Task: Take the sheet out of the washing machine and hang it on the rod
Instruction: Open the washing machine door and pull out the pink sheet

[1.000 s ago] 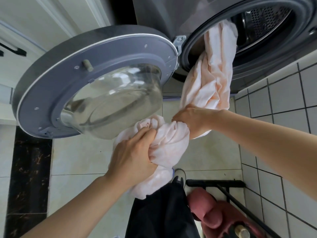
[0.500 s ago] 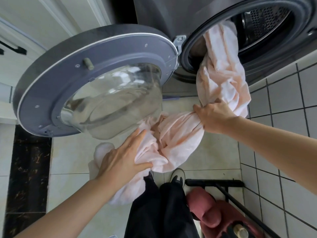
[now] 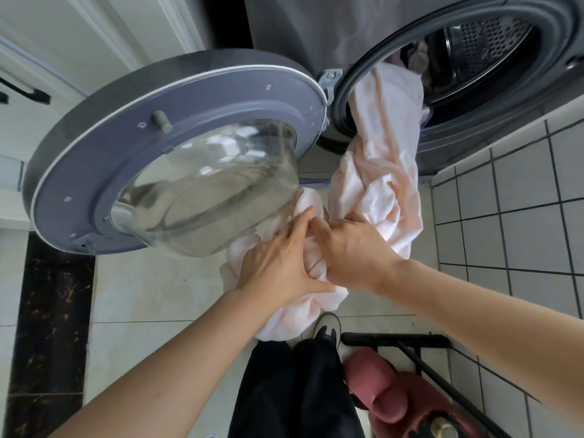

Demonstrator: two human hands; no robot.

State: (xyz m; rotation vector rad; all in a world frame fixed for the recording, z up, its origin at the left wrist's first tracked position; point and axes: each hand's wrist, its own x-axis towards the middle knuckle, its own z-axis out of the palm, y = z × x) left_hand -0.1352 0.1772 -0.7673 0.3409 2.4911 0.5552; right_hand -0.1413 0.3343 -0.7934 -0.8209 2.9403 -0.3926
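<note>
A pale pink sheet (image 3: 379, 172) hangs out of the washing machine's round opening (image 3: 363, 67) and runs down towards the floor. Its upper end is still inside the drum (image 3: 493, 45). My right hand (image 3: 350, 248) grips a twisted bunch of the sheet below the door. My left hand (image 3: 278, 267) lies right beside it, fingers stretched over the cloth and thumb hooked under the same bunch. The loose lower end of the sheet droops beneath both hands. No rod is in view.
The grey door (image 3: 189, 128) with its glass bowl stands open at the left, close above my left hand. A tiled wall (image 3: 521, 216) is at the right. Below are my black trousers (image 3: 300, 390), a black bar (image 3: 395, 338) and a dark red object (image 3: 395, 399).
My right hand has drawn more sheet down and to the left, meeting my left hand. My left hand let go, reached forward, and now clasps the bunch again.
</note>
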